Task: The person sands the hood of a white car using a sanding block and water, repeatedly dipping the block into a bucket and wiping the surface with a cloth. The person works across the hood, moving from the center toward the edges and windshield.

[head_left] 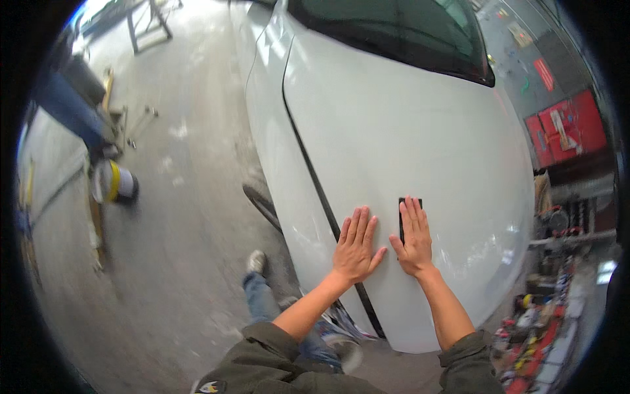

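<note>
View: head cam (sole view).
L hand [355, 253]: palm down on white hood [420, 131], fingers straight, thumb out wide; no item seen in it; wrist end over dark panel gap [306, 157].
R hand [415, 247]: laid flat atop black block [401, 230], fingers straight & tog., thumb off to L; no pinch seen.
Block posn.: on hood, mostly hidden under R hand, to R of L hand & apart from it; long side approx. in line w/ fingers.
Why, R: flat palm prob. spreads pressure along block.
Why, L: prob. a brace, or feeling the surface.
Floor, far L: bucket [108, 182], yel. band.
</note>
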### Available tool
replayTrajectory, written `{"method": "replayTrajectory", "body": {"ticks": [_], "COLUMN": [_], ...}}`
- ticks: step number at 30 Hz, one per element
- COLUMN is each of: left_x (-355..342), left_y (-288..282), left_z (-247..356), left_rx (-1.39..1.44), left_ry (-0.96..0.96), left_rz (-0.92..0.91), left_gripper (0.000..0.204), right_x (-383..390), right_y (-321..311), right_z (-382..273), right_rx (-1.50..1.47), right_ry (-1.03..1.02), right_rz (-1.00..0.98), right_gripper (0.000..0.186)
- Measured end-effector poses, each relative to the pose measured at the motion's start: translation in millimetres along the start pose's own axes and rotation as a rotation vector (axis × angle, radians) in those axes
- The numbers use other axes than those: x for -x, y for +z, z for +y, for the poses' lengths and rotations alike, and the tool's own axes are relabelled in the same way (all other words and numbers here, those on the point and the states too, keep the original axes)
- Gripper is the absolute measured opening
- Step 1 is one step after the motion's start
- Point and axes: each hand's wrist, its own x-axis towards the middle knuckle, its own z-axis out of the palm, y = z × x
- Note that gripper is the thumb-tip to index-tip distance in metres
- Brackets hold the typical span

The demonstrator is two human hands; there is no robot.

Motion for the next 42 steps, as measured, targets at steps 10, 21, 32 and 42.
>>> {"method": "replayTrajectory", "body": {"ticks": [10,21,32,42], "left_x": [-241,-310,-480,-490], "left_y": [-68,-63,-133,-120], "left_z": [-84,-126,-247,-248], "left_rx": [-0.19,0.007,-0.305,-0.178], "left_ry": [0.525,0.662,0.505,0.46], "left_rz": [-0.419,-0.66,-0.677,-0.65], "left_gripper": [0.055,0.067,0.074,0.07], "right_x": [-31,-235,-283,-386], "right_y": [0,-9,9,20], "right_z": [-22,121,38,105], "right_rx": [-0.085,0.172,0.069,0.134], "right_ry": [0.159,0.482,0.229,0.592], "right_rz": [0.032,0.11,-0.132,0.172], "right_gripper": [0.089,0.088,0.096,0.083]}}
